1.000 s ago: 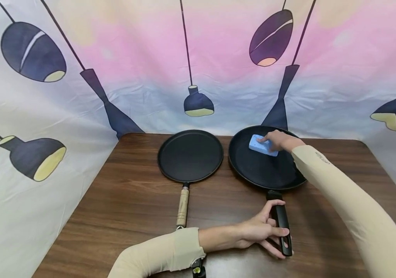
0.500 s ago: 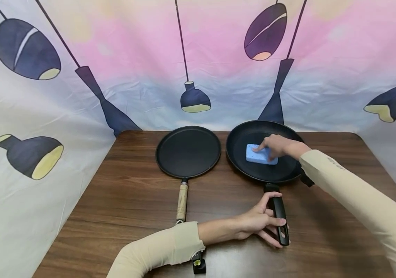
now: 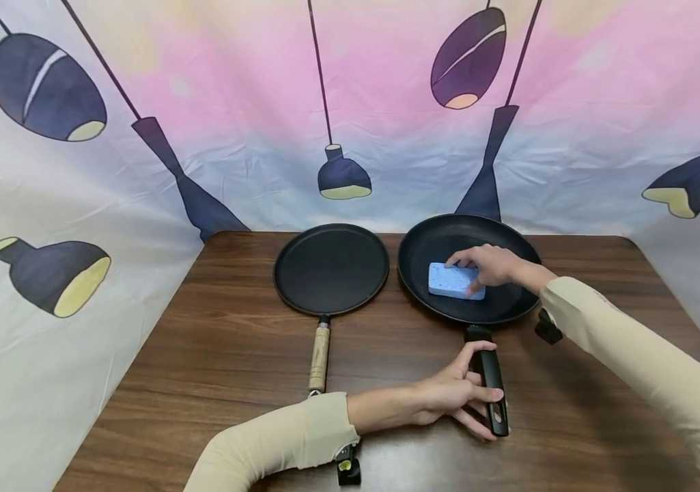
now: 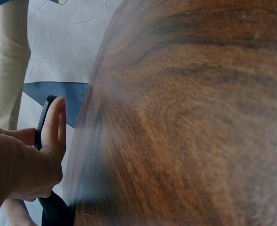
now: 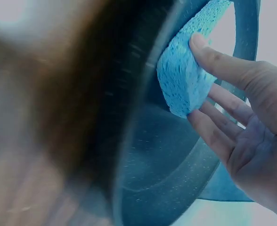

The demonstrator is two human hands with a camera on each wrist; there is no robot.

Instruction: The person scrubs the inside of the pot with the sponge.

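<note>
My right hand [image 3: 492,265] grips a light blue sponge [image 3: 451,281] between thumb and fingers, flat against the inside of a black frying pan [image 3: 429,239]. In the right wrist view the thumb lies on one side of the porous sponge [image 5: 188,70], with fingertips at its other edge. My left hand [image 3: 448,396] holds the pan's black handle [image 3: 492,379], thumb on top and fingers beneath. The left wrist view shows that hand [image 4: 30,160] pinching the handle's end [image 4: 45,113] over the table edge.
Left of the frying pan lies a flat black griddle pan [image 3: 331,270] with a wooden handle [image 3: 320,357] on the brown wooden table [image 3: 233,348]. A printed cloth [image 3: 251,102] with lamp pictures hangs behind. Small black devices [image 3: 348,471] are strapped at both wrists.
The right hand has slid the sponge toward the near left part of the frying pan's base. The left hand keeps its hold on the handle. The head view has shifted slightly.
</note>
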